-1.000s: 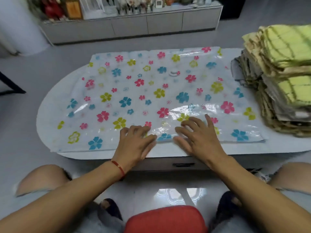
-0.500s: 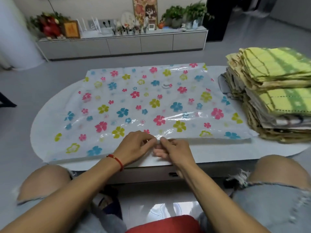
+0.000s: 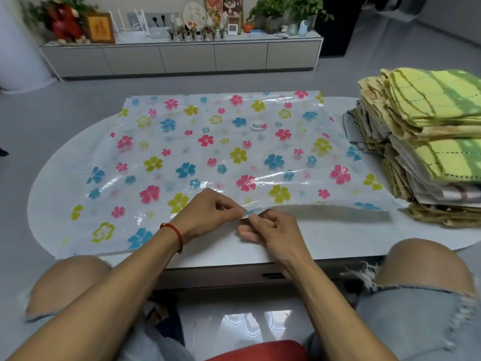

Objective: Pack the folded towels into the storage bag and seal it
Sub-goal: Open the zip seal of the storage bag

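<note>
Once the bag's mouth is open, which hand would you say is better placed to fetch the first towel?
Probably the right hand: the towel stack sits at the table's right end, on its side. The left hand could keep pinching the storage bag edge.

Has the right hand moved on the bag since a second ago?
Yes. The right hand came back toward the near edge of the storage bag and now pinches it.
</note>
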`<act>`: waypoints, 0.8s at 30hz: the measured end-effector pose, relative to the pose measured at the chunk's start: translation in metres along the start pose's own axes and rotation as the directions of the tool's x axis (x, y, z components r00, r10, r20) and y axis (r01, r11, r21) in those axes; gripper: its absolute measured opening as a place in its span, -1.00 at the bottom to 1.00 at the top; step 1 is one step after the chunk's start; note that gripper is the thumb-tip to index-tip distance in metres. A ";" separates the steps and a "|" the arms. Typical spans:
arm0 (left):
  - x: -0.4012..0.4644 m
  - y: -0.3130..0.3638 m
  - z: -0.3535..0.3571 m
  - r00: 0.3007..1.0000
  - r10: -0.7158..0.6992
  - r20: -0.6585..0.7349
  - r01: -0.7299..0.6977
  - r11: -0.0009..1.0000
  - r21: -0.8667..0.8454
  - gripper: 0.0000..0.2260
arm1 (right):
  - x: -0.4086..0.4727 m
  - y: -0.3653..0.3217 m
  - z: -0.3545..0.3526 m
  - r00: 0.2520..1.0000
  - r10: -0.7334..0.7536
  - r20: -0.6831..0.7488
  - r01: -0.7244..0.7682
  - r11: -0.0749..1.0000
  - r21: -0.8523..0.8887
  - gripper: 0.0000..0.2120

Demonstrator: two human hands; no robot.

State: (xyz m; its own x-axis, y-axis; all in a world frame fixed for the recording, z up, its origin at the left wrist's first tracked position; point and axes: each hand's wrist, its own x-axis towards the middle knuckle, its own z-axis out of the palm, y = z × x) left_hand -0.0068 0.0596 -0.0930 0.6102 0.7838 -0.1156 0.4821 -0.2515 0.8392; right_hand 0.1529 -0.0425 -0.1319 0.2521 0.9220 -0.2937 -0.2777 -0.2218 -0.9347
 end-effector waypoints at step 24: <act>0.005 0.027 0.014 0.916 0.388 -0.098 -0.227 0.705 0.672 -0.89 | -0.010 -0.009 0.006 0.973 0.126 -0.196 -0.180 0.941 -0.287 -0.69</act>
State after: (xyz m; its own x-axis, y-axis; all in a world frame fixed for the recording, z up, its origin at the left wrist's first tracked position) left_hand 0.0183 0.0487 -0.0781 0.6848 0.6761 0.2718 0.6240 -0.7368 0.2604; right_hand 0.1477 -0.0481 -0.1195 0.3916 0.8067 -0.4426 -0.0403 -0.4655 -0.8841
